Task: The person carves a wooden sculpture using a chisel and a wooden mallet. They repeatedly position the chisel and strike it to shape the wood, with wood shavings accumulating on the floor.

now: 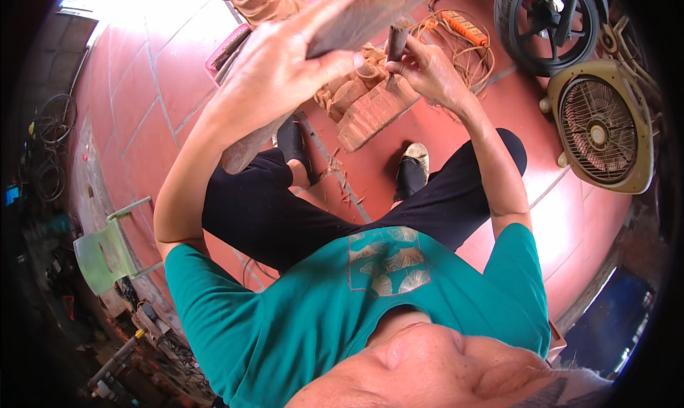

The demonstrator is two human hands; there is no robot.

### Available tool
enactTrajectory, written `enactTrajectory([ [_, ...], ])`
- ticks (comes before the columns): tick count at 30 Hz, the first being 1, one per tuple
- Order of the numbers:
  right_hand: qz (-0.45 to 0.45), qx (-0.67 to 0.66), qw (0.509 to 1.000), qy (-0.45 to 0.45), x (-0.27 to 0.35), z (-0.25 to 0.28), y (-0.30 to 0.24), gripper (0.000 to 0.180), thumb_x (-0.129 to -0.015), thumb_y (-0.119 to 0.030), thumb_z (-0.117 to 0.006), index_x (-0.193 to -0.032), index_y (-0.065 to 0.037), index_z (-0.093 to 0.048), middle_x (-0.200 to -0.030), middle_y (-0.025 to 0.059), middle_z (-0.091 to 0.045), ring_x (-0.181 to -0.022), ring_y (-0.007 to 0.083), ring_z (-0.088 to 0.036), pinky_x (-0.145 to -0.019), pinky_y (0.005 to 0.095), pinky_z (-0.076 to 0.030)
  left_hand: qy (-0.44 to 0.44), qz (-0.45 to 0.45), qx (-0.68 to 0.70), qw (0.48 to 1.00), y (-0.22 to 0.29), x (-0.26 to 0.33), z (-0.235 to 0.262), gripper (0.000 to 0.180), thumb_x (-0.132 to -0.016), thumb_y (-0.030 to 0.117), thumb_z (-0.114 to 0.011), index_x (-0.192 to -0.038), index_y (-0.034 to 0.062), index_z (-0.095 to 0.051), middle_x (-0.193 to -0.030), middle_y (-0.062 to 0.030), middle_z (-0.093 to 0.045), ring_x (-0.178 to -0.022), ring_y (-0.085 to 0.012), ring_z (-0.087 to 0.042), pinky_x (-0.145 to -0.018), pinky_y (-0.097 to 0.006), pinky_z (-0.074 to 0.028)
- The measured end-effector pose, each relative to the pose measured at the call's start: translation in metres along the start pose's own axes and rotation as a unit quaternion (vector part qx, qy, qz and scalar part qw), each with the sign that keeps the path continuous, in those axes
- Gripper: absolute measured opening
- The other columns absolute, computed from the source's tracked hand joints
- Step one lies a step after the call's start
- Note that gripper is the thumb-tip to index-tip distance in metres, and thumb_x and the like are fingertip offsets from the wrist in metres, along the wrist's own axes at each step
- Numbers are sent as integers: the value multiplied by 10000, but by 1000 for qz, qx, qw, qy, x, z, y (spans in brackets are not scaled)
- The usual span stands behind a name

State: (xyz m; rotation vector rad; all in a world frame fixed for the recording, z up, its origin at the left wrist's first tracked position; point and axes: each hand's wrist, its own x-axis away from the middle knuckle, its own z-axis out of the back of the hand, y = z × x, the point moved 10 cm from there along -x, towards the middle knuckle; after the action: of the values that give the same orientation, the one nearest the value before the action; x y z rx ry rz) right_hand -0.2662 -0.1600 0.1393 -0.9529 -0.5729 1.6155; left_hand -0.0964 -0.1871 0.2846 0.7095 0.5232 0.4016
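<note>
At upper centre of the frame, our left hand (285, 59) grips a wooden mallet (356, 23) while our right hand (427, 69) holds a chisel (396, 41) against the wood carving (370, 109).

I am in a home woodcarving workshop with a red tiled floor (135, 73). Carved wooden blocks (370, 109) and wood shavings (342, 183) lie at my feet. Around me are a box fan (602, 126), a motorbike wheel (548, 23), an orange power strip (467, 24) and bicycles (50, 144).
</note>
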Motion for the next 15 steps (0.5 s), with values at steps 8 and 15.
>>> enactTrajectory([
  [8,-13,2,1000,0,-1,0,0,299,-907,-166,-747,-1164,-93,-612,-822,140,-731,-747,280,-725,-665,384,-519,-33,48,-19,998,3,6,-8,679,-920,140,-707,-1541,98,-437,-1494,-136,-547,-1343,-230,-545,-1130,-380,-401],
  [15,-112,-100,989,16,-1,14,35,240,-960,-110,-698,-1147,11,-609,-996,104,-731,-919,185,-726,-820,335,-565,-24,47,-24,998,-20,9,0,690,-911,176,-721,-1543,133,-447,-1498,-159,-534,-1329,-227,-540,-1129,-386,-398],
])
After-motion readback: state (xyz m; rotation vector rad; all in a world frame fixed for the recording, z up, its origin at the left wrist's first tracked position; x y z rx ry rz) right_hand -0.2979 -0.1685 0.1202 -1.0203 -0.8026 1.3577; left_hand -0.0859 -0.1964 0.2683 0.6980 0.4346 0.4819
